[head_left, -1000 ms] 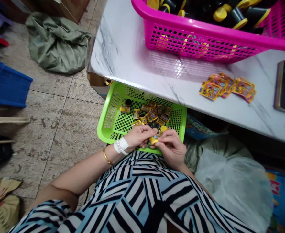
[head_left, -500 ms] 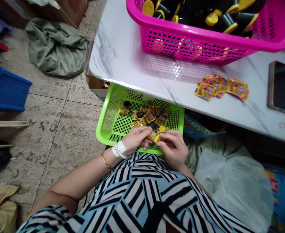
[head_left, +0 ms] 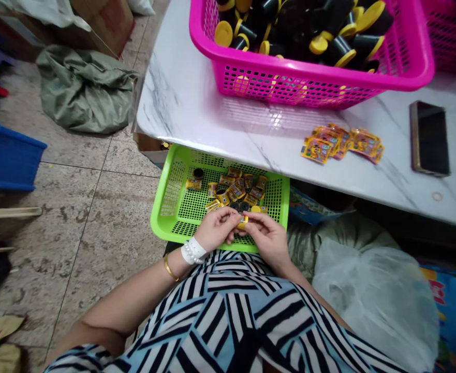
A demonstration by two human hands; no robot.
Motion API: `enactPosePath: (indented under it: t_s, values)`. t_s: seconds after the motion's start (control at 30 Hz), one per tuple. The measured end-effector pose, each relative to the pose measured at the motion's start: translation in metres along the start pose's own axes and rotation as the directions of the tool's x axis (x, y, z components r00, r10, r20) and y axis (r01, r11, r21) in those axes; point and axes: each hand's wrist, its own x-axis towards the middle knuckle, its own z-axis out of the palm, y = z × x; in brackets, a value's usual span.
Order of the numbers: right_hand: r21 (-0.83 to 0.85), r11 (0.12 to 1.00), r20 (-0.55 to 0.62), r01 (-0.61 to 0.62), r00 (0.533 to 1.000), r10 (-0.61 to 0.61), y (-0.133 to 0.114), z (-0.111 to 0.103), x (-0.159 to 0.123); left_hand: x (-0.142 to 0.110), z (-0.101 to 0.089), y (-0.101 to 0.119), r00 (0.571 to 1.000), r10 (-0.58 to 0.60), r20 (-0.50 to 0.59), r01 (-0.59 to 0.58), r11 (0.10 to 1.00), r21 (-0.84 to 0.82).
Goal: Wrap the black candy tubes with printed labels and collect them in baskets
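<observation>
A small yellow labelled canister point(head_left: 244, 223) is pinched between my two hands, mostly covered by the fingers. My left hand point(head_left: 217, 227) grips it from the left, with a white band and beads at the wrist. From the other side my right hand point(head_left: 269, 239) closes its thumb and fingertips on it. Both hands are over the near edge of a green basket point(head_left: 158, 217). Inside the basket lie several canisters with yellow printed labels point(head_left: 237, 189), and some dark round ends show. A black one point(head_left: 198, 173) sits apart at the left.
On the marble-patterned table point(head_left: 173, 114) stand a pink basket point(head_left: 309, 75) of black canisters with yellow lids, a pile of printed labels point(head_left: 328, 142) and a phone point(head_left: 429, 137). A clear plastic bag point(head_left: 375, 300) is at my right. A green sack point(head_left: 86, 88) lies on the floor.
My right hand has moved in closer to the left, and its fingers now cover more of the yellow canister. The whole view has shifted slightly.
</observation>
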Motion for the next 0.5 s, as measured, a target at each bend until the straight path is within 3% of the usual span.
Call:
enactPosePath:
  t_s: [0.07,0.13,0.3,0.4,0.5]
  values:
    - [0.087,0.993,0.147,-0.083,0.987,0.07,0.0,-0.005,0.002,0.0,-0.001,0.004,0.998,-0.047,0.038,0.046,0.999,0.014]
    - [0.125,0.989,0.207,-0.085,0.977,0.058,0.0,-0.011,0.003,0.0,-0.001,0.009,0.994,-0.093,0.06,0.094,0.995,-0.016]
    - [0.073,0.994,0.138,0.081,0.986,-0.091,-0.001,-0.017,0.006,-0.004,-0.003,0.018,0.96,-0.17,0.223,0.206,0.967,-0.148]
    - [-0.032,0.98,0.191,0.198,0.963,-0.188,-0.005,-0.015,0.005,-0.005,0.0,0.015,0.971,-0.181,0.157,0.201,0.972,-0.12]
    - [-0.068,0.953,0.143,0.294,0.949,-0.282,-0.006,-0.012,0.002,-0.004,0.004,0.011,0.978,-0.188,0.092,0.194,0.979,-0.069]
